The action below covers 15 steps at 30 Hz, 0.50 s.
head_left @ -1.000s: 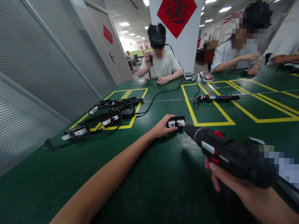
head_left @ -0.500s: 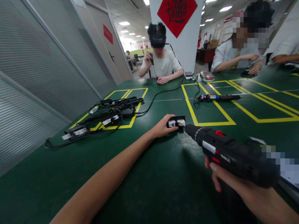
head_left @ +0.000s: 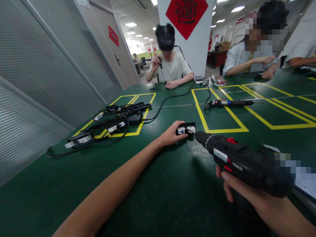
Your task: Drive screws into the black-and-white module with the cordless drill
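Observation:
My left hand (head_left: 172, 134) is closed around a small black box-shaped part (head_left: 189, 128) on the green table. The part has a white inside with a blue spot. In my right hand (head_left: 249, 191) is a black cordless drill (head_left: 237, 158) with red buttons, gripped by its handle. The drill's chuck points left, and its thin bit reaches the open face of the black part. Whether the bit sits in a screw there is too small to tell.
On the left lie black cabled devices (head_left: 116, 126) within yellow tape lines. A pen-shaped electric tool (head_left: 232, 103) lies to the right. Across the table (head_left: 138, 204), one person (head_left: 172, 67) holds a screwdriver; another person (head_left: 250, 59) sits farther right. A pale blurred object (head_left: 302, 172) is at the right edge.
Almost nothing differs. The view has shifted very slightly, and the rear of the drill appears a touch farther left. Both hands keep their hold.

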Motion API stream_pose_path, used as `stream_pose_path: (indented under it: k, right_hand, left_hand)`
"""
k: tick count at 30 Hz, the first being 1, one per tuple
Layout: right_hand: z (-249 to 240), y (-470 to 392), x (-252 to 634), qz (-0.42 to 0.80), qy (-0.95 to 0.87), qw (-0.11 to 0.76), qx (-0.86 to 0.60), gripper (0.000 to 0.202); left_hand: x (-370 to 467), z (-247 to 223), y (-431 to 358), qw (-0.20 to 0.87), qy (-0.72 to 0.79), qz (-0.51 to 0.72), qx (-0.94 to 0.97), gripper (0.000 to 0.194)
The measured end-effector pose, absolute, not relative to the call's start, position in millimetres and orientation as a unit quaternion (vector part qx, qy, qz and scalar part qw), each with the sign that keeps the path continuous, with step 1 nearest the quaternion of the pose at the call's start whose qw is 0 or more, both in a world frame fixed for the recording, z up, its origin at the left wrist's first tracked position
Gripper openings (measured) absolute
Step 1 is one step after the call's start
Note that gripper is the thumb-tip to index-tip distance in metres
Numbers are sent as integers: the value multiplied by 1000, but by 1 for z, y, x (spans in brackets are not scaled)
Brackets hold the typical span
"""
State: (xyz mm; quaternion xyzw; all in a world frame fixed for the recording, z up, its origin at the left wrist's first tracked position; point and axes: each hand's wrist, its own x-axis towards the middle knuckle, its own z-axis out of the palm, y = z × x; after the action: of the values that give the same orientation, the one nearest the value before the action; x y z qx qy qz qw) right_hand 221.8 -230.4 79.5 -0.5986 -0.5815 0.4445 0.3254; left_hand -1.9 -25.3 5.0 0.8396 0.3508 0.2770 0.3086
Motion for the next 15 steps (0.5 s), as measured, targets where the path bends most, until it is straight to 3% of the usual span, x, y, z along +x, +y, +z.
stream_pose_path:
  k: [15]
  right_hand:
    - [78,-226,220,442,-591,342,-582,33]
  left_hand:
    - [-3,4,-25,312,347,272,842,58]
